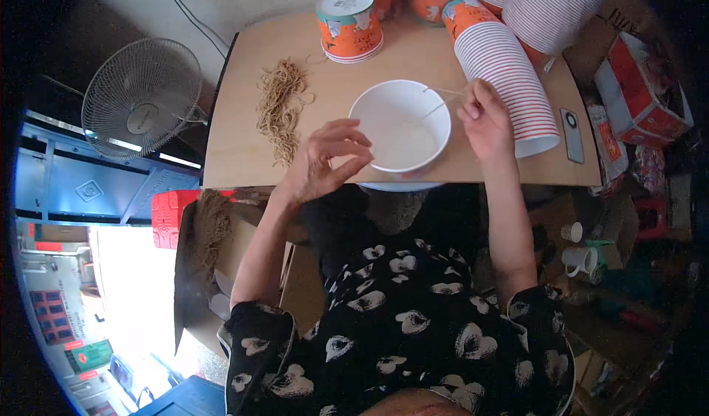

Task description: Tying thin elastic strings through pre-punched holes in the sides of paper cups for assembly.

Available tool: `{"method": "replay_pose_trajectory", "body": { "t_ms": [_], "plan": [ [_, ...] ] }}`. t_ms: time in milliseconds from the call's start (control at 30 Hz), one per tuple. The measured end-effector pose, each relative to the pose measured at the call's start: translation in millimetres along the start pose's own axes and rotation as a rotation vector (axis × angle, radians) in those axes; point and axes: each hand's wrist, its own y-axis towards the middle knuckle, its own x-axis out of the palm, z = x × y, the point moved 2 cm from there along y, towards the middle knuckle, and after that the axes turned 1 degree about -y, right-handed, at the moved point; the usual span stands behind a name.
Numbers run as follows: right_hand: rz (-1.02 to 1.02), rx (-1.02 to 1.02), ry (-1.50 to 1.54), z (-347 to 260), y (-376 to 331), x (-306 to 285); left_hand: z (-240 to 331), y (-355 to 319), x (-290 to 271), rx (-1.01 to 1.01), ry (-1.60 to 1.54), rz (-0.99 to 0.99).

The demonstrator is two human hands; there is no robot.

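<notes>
A white paper bucket (395,146) stands with its mouth up near the table's front edge. My right hand (485,117) is closed beside its right rim, pinching a thin tan cord (447,91) that runs to the bucket's far right rim, with a strand hanging inside. At the near left rim is my left hand (332,154), fingers curved and apart, nothing visible in them. A loose heap of tan cords (281,106) lies to the left. Whether my left fingertips touch the rim, I cannot tell.
An upside-down orange bucket (351,39) stands at the back. A nested bucket stack (509,84) lies along the right side, with more stacks (557,6) behind. A phone (571,135) rests at the right edge. A fan (142,98) stands left of the table.
</notes>
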Motion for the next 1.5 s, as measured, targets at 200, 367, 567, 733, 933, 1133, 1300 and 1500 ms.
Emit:
{"method": "replay_pose_trajectory", "body": {
  "t_ms": [200,367,567,733,933,1133,1300,1500],
  "plan": [
    [0.007,0.087,0.002,8.1,11.7,3.7,7.3,8.0,2.1,-0.016,0.192,-0.202],
    [-0.019,0.038,-0.124,-5.8,48.8,22.1,-2.7,38.1,3.3,0.081,-0.247,-0.167],
    [-0.001,0.002,-0.328,-33.8,135.3,42.5,-62.1,94.6,-32.9,-0.127,-0.77,0.143],
    [-0.059,-0.205,-0.455,-37.7,223.8,66.7,-149.8,168.9,-71.4,-0.221,-1.294,0.573],
    [-0.107,-0.272,-0.537,22.0,290.1,36.6,-257.2,191.8,-82.5,-0.352,-1.449,0.665],
    [-0.133,-0.205,-0.84,59.1,301.0,37.5,-290.3,167.9,-53.1,-0.643,-1.347,0.755],
    [-0.078,0.001,-0.795,67.9,330.0,40.1,-290.9,165.3,-60.3,-0.728,-1.23,0.833],
    [-0.199,0.218,-1.151,42.9,333.9,65.9,-275.7,150.6,-63.3,-0.876,-0.861,0.393]
  ]
}}
